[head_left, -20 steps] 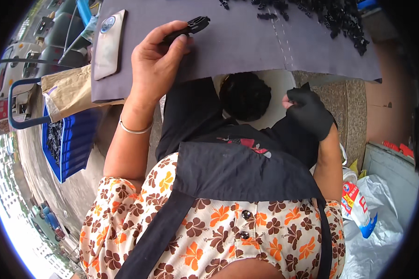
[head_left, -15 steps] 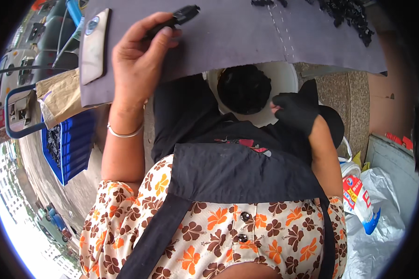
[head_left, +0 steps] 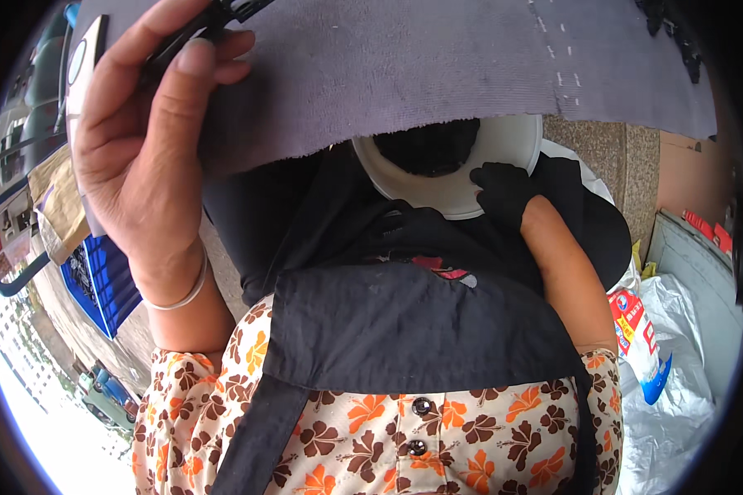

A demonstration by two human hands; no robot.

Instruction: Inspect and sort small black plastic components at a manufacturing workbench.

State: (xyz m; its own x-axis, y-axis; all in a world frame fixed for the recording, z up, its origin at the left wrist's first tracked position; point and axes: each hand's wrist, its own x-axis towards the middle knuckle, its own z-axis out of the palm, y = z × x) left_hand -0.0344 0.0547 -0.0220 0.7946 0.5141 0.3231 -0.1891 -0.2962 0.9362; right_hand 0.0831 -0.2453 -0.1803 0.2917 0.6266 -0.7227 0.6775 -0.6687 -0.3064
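Observation:
My bare left hand (head_left: 144, 157), with a bangle at the wrist, is raised close in at the upper left. Its thumb and fingers pinch a small black plastic part (head_left: 216, 18), whose exact kind I cannot make out. The part is above a table covered in grey cloth (head_left: 404, 74). My right hand (head_left: 502, 188), in a black glove, is curled at the near right rim of a white bucket (head_left: 513, 148). Whatever its fingers hold, if anything, is hidden. Inside the bucket lies a dark mass (head_left: 429, 150), partly covered by the table edge.
Several small black pieces (head_left: 679, 45) lie at the cloth's far right. A pale phone-like slab (head_left: 81, 70) rests at its left end. A blue crate (head_left: 107, 280) and brown paper (head_left: 58, 194) are at the left. Plastic bags (head_left: 669, 330) and a grey box (head_left: 698, 247) stand at the right.
My left hand has moved up, left and closer to my head with the black part. The view has shifted; my gloved right hand stays by the bucket rim.

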